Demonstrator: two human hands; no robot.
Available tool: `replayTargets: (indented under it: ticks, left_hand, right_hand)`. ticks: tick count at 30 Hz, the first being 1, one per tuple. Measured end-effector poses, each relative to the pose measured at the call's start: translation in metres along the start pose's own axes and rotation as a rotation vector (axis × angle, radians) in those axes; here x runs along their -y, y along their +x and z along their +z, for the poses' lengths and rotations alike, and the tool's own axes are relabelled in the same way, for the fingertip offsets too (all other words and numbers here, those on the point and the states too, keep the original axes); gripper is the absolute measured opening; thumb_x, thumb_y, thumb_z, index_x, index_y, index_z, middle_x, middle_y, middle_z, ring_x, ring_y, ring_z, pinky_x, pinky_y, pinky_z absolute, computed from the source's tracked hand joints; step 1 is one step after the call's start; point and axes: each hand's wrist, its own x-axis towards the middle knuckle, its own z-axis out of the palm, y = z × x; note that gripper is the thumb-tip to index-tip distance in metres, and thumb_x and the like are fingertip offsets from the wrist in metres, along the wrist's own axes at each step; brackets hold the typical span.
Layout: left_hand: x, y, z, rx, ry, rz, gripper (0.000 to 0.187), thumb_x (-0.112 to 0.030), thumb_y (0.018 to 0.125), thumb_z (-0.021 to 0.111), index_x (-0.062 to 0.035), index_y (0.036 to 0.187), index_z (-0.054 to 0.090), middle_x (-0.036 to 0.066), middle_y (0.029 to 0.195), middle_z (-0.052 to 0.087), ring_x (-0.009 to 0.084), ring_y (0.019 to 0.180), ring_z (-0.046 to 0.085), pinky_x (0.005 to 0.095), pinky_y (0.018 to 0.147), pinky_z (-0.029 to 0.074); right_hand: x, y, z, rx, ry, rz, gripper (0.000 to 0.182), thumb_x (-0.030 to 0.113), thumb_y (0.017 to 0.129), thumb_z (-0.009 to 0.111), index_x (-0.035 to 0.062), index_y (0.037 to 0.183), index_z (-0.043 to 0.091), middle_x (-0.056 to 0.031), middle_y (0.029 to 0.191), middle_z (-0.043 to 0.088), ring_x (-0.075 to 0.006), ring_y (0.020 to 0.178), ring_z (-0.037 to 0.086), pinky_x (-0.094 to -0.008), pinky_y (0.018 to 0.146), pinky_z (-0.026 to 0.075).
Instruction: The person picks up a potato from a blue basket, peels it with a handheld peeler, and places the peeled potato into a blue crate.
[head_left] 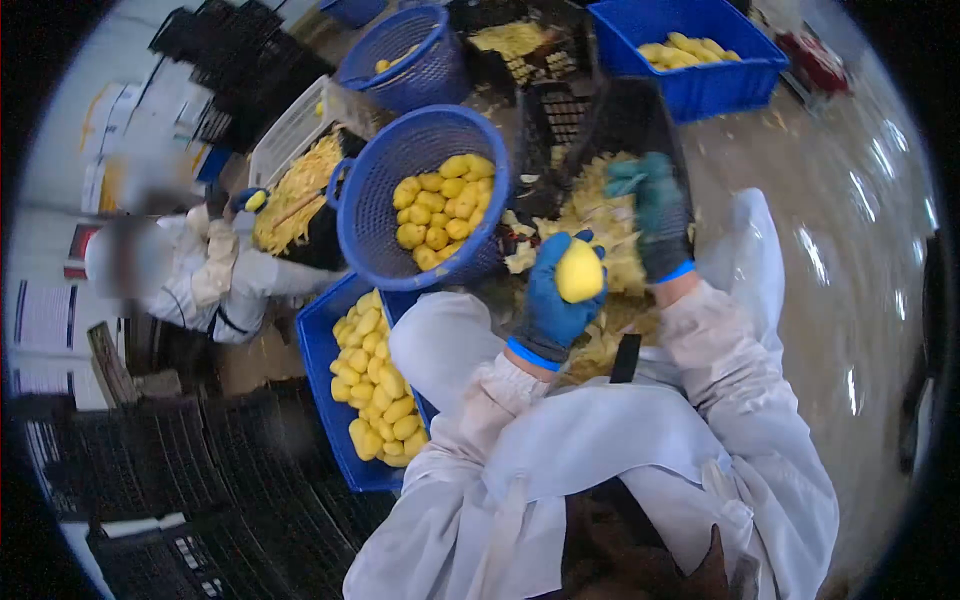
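Note:
My left hand, in a blue glove, is closed around a smooth, pale yellow potato. To its right, my right hand, in a blue-green glove, is smeared by motion. Its fingers and anything in them cannot be made out. Both hands are over a dark crate holding a heap of yellowish peelings. Left of my left hand, a round blue basket holds yellow potatoes. Beside my left knee, smooth pale potatoes fill a blue crate.
At left, a co-worker in white holds a potato beside another heap of peelings. Another blue basket and a blue crate with potatoes are at the back. Black crates stand at lower left. The floor looks wet.

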Motion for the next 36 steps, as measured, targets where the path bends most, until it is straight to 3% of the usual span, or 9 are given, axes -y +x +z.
replayTargets:
  ticks: [2, 7, 8, 10, 15, 19, 23, 28, 36]
  left_hand:
    - [-0.01, 0.008, -0.015, -0.029, 0.083, -0.065, 0.045, -0.005, 0.081, 0.064, -0.0006, 0.121, 0.045, 0.011, 0.106, 0.057, 0.0172, 0.095, 0.057, 0.0304, 0.084, 0.047]
    - [-0.076, 0.006, -0.102, -0.364, 0.814, 0.723, 0.045, -0.007, 0.079, 0.066, 0.0007, 0.119, 0.047, 0.011, 0.113, 0.053, 0.0197, 0.104, 0.051, 0.031, 0.091, 0.041]
    - [-0.11, -0.017, -0.121, -0.48, 0.821, 0.499, 0.049, -0.008, 0.079, 0.066, 0.001, 0.122, 0.044, 0.013, 0.116, 0.052, 0.021, 0.106, 0.05, 0.0316, 0.092, 0.041]
    - [-0.152, -0.04, -0.173, -0.745, 1.247, 0.927, 0.045, -0.01, 0.079, 0.067, 0.0029, 0.117, 0.048, 0.014, 0.103, 0.059, 0.0235, 0.096, 0.056, 0.0356, 0.084, 0.045]
    - [-0.197, -0.128, -0.3, -0.699, 2.188, 0.324, 0.041, -0.011, 0.081, 0.063, 0.0032, 0.117, 0.051, 0.022, 0.113, 0.055, 0.0342, 0.106, 0.052, 0.0405, 0.091, 0.04]
    - [-0.198, -0.064, -0.313, -0.685, 1.861, 0.72, 0.028, -0.011, 0.081, 0.062, 0.0004, 0.107, 0.057, 0.022, 0.104, 0.058, 0.0345, 0.097, 0.056, 0.04, 0.085, 0.043]
    - [-0.165, 0.064, -0.358, -0.362, 1.813, 0.527, 0.029, -0.019, 0.082, 0.061, 0.0006, 0.103, 0.058, 0.018, 0.101, 0.062, 0.035, 0.093, 0.058, 0.0437, 0.083, 0.044]
    - [-0.111, 0.198, -0.386, -0.02, 1.895, -0.704, 0.047, -0.04, 0.084, 0.054, -0.0083, 0.118, 0.053, 0.017, 0.12, 0.053, 0.0324, 0.113, 0.046, 0.0417, 0.096, 0.035]
    - [-0.027, 0.258, -0.431, 0.305, 1.961, -1.027, 0.059, -0.042, 0.08, 0.058, -0.0077, 0.125, 0.044, 0.017, 0.126, 0.047, 0.0316, 0.118, 0.042, 0.0398, 0.098, 0.034]
  right_hand:
    - [0.018, 0.019, -0.026, -0.009, -0.132, -0.03, 0.041, 0.039, 0.095, 0.042, 0.001, 0.105, 0.055, -0.0126, 0.097, 0.063, -0.0153, 0.077, 0.06, -0.0281, 0.069, 0.048]
    - [0.049, 0.028, -0.028, 0.301, -0.548, -0.151, 0.04, 0.035, 0.094, 0.049, -0.0023, 0.095, 0.061, -0.0092, 0.08, 0.065, -0.0168, 0.067, 0.063, -0.0268, 0.062, 0.049]
    - [0.052, 0.035, -0.034, 0.289, -0.553, -0.001, 0.039, 0.035, 0.093, 0.049, -0.0015, 0.094, 0.061, -0.0086, 0.079, 0.065, -0.0159, 0.065, 0.062, -0.0261, 0.06, 0.049]
    - [0.058, 0.042, -0.036, 0.263, -0.557, 0.303, 0.038, 0.036, 0.093, 0.05, 0.0001, 0.091, 0.062, -0.0073, 0.076, 0.065, -0.0143, 0.062, 0.061, -0.0247, 0.056, 0.048]
    - [0.032, 0.05, -0.027, 0.176, -0.584, 0.477, 0.032, 0.034, 0.093, 0.049, 0.0047, 0.088, 0.06, -0.0065, 0.073, 0.064, -0.0118, 0.056, 0.057, -0.025, 0.054, 0.046]
    - [0.009, 0.053, -0.017, 0.226, -0.668, 0.534, 0.044, 0.042, 0.092, 0.049, 0.0009, 0.085, 0.064, -0.0039, 0.063, 0.059, -0.0102, 0.055, 0.055, -0.0217, 0.052, 0.041]
    - [-0.008, 0.061, -0.02, 0.183, -0.715, 0.621, 0.04, 0.037, 0.093, 0.048, 0.0016, 0.085, 0.063, -0.0045, 0.064, 0.06, -0.0105, 0.055, 0.055, -0.0224, 0.051, 0.042]
    - [-0.017, 0.072, -0.031, 0.17, -0.765, 0.65, 0.037, 0.036, 0.094, 0.047, 0.0028, 0.089, 0.061, -0.006, 0.071, 0.062, -0.01, 0.053, 0.055, -0.0218, 0.048, 0.042]
    - [-0.004, 0.075, -0.027, 0.107, -0.63, 0.716, 0.036, 0.032, 0.093, 0.048, -0.0018, 0.095, 0.062, -0.0092, 0.078, 0.064, -0.0127, 0.057, 0.058, -0.0247, 0.052, 0.045]
